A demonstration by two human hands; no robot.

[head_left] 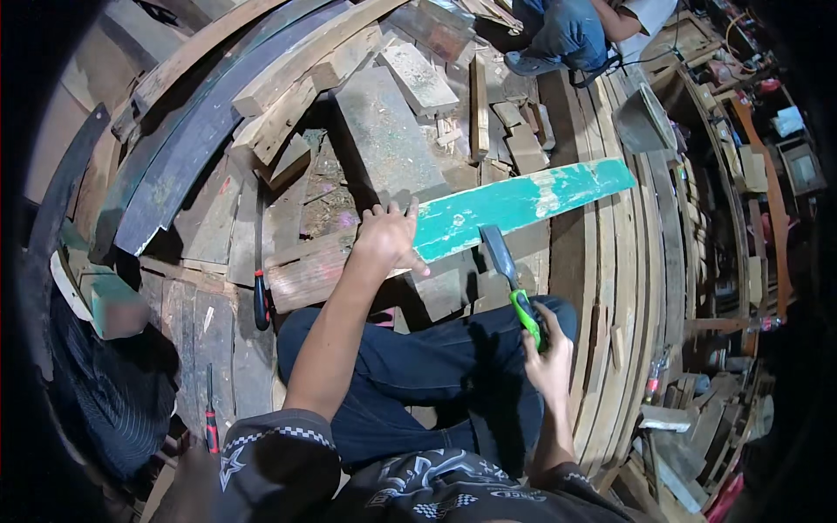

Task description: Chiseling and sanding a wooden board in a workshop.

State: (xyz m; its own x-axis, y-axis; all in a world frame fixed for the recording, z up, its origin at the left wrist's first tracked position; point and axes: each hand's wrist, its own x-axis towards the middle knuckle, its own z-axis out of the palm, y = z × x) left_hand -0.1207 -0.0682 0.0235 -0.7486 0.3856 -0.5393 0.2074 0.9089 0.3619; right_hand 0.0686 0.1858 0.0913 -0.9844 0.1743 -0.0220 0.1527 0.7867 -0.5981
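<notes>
A long wooden board (488,209) lies slanted across a wooden block in front of my folded legs. Its right part carries worn green paint, while the left part is bare wood. My left hand (388,240) spans the board near its middle, fingers over the far edge and thumb by the near edge. In my right hand (549,350) is a chisel (501,253) with a green and black handle, the fingers closed round it. The blade's flat tip meets the near edge of the painted part, though I cannot tell whether it cuts in.
Curved timber pieces (200,157) are stacked at the far left. Red-and-black-handled tools (261,301) lie left of my legs. Offcuts (418,78) sit beyond the board. Long planks (619,261) run along the right, by a cluttered shelf (758,218). Another person (567,39) sits at the far side.
</notes>
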